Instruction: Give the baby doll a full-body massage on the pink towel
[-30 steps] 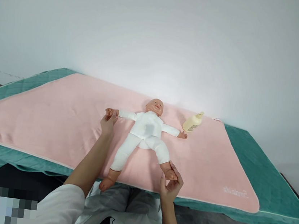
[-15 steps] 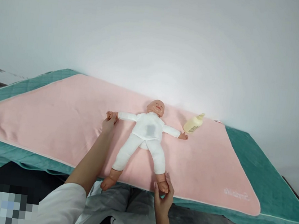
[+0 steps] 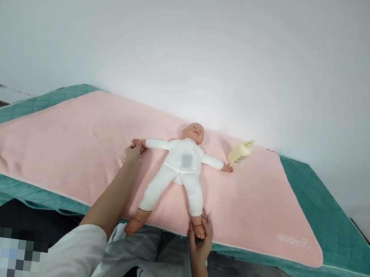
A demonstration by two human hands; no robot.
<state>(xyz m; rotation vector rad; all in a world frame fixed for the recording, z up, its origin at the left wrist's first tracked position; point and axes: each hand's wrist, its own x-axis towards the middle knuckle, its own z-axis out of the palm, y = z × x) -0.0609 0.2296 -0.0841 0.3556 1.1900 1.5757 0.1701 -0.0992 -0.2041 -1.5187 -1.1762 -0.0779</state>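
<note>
Green cover [image 3: 315, 201]: beneath the doll [image 3: 183, 163], stretching past it on both sides.
Pink blanket [image 3: 76, 147]: over the cover, directly under the doll.
Doll: face up, arms spread, feet at the blanket's near edge.
Yellow bottle [image 3: 239, 154]: just beside the doll's free hand.
Left hand [image 3: 134, 151]: fingers closed on the doll's other hand.
Right hand [image 3: 201, 244]: fingers curled around the doll's foot, parted by its width.

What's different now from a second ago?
The right hand has brought the baby doll's foot inward and nearer, straightening that leg. Nothing was let go: the left hand still holds the doll's hand. The yellow pump bottle stayed put.
</note>
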